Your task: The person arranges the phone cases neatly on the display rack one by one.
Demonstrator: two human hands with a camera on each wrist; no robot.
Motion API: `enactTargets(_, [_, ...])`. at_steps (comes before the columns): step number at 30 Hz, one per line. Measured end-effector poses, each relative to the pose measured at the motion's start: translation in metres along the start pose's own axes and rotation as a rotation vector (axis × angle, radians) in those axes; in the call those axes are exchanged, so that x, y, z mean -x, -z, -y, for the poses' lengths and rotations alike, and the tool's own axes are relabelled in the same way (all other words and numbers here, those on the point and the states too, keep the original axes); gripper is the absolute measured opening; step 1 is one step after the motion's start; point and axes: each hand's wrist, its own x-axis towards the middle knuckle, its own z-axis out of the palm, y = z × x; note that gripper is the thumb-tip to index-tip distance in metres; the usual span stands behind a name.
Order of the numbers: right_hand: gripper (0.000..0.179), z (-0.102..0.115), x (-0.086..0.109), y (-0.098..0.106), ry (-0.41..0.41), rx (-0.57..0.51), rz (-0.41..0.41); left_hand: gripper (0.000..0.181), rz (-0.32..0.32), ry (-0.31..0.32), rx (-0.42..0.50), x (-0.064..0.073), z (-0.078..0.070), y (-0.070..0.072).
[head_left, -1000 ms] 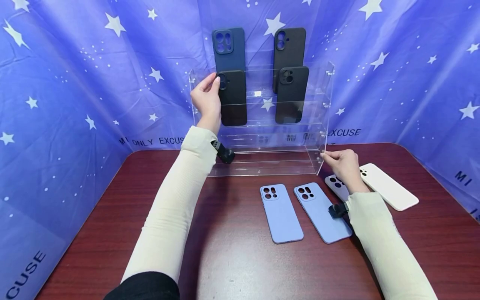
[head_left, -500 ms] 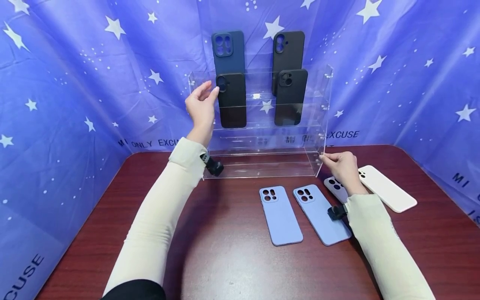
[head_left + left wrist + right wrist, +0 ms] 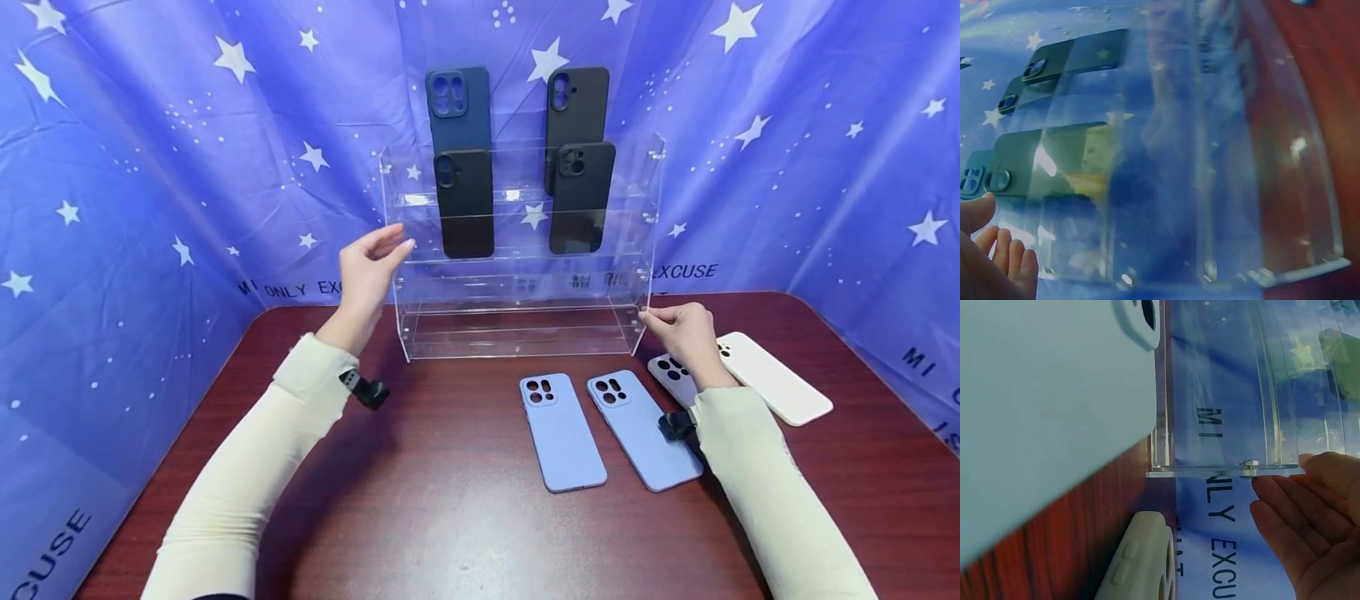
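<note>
A clear acrylic display rack (image 3: 517,345) stands on the table. On its upper tiers lean a dark blue phone case (image 3: 461,125), a black phone case (image 3: 467,208) in front of it, and two more black cases, one in front (image 3: 585,196), one behind (image 3: 588,104). My left hand (image 3: 366,271) hovers beside the rack's left panel, fingers relaxed and holding nothing; the left wrist view shows the hand (image 3: 1000,250) with thumb and fingers apart. My right hand (image 3: 684,333) pinches the right side panel's edge, thumb (image 3: 1322,464) on one face and fingers on the other.
Two light blue phone cases, one left (image 3: 564,437) and one right (image 3: 637,433), lie before the rack. A greyish case (image 3: 672,379), partly hidden by my right hand, and a white case (image 3: 780,379) lie farther right. A starry blue curtain (image 3: 300,108) surrounds the table.
My left hand has come away from the front-left black case, moving down and left to beside the rack's left panel. The right hand has kept its pinch on the right panel.
</note>
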Motion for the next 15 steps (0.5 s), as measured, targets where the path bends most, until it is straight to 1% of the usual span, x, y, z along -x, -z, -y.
enactTargets(6, [0.025, 0.004, 0.0, 0.0, 0.008, 0.001, 0.028, 0.036, 0.034, 0.016, -0.093, 0.018, 0.021, 0.027])
enactTargets(8, [0.026, 0.005, 0.0, 0.001, 0.007, -0.001, 0.035, 0.035, 0.045, 0.005, -0.131, 0.022, 0.027, 0.034])
enactTargets(11, [0.026, 0.004, -0.001, 0.003, 0.025, 0.01, 0.045, 0.034, 0.067, -0.003, -0.167, 0.027, 0.036, 0.042])
enactTargets(15, [0.029, 0.002, -0.003, 0.01, 0.068, 0.03, 0.078, 0.034, 0.091, 0.001, -0.215, 0.033, 0.045, 0.048])
